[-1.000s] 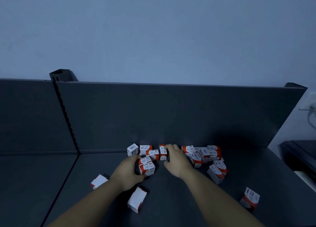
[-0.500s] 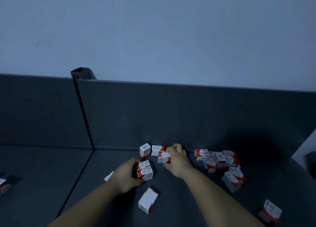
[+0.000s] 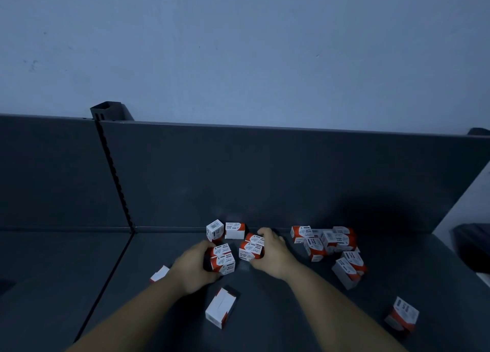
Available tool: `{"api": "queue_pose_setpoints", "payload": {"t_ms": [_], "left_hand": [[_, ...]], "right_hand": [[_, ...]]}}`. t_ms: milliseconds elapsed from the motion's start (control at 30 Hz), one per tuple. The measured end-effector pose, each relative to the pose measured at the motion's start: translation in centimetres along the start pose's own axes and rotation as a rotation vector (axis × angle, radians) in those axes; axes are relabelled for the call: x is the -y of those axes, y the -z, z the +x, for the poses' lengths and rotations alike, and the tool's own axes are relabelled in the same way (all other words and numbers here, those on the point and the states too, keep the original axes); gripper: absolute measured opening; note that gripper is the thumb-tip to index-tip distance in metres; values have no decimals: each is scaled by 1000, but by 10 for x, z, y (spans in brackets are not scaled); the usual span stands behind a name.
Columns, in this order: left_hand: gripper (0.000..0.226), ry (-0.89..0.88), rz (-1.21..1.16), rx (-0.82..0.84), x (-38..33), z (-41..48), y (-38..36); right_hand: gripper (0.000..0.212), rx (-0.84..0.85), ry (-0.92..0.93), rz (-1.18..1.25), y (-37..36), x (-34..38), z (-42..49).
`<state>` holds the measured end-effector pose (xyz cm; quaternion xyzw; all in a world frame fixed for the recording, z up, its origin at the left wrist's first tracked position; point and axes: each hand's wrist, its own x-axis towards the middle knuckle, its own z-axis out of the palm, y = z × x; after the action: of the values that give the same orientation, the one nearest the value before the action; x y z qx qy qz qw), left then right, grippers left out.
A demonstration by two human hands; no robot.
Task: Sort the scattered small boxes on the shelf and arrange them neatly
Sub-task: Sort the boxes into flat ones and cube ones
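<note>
Small boxes of red-and-white card, two pairs gripped mid-shelf, one pair in each hand.
The left hand curls round a stacked pair; the right hand, just beside it but apart, clasps another pair. Two more boxes stand behind them at the back panel; a heap lies to the right, a loose box near the front and another box far right. The matte dark shelf stretches wide to the left, past the slotted upright.
</note>
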<state>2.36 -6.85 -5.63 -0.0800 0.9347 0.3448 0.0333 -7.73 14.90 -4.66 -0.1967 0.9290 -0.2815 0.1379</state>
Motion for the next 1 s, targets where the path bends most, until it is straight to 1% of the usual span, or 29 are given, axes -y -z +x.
{"api": "queue_pose_setpoints", "payload": {"t_ms": [67,133,267,400,533,600,733,833,1000], "left_hand": [[62,2,23,-18,-1,-2,1],[62,-2,52,-55,-2,-5,3],[57,8,24,-191,0,-16,10],[49,63,-24,-329,10,-32,26],[44,97,-33,-413,29,-53,46],[45,99,-18,-419,44,-65,59],[51,116,57,-418,80,-87,91],[51,112,82,-408,110,-102,118],[52,106,138,-408,164,-125,164]], "right_hand": [[58,-11,-24,-14,-2,-3,0],[52,-9,-20,31,-2,-3,-1],[50,-6,56,103,-3,6,-5],[56,-23,129,110,-11,32,-7],[54,3,175,102,-28,67,-8],[57,16,189,104,-39,88,-9],[50,16,247,117,-63,138,-12],[46,23,279,137,-84,177,-16],[47,-21,276,63,-130,233,-24]]}}
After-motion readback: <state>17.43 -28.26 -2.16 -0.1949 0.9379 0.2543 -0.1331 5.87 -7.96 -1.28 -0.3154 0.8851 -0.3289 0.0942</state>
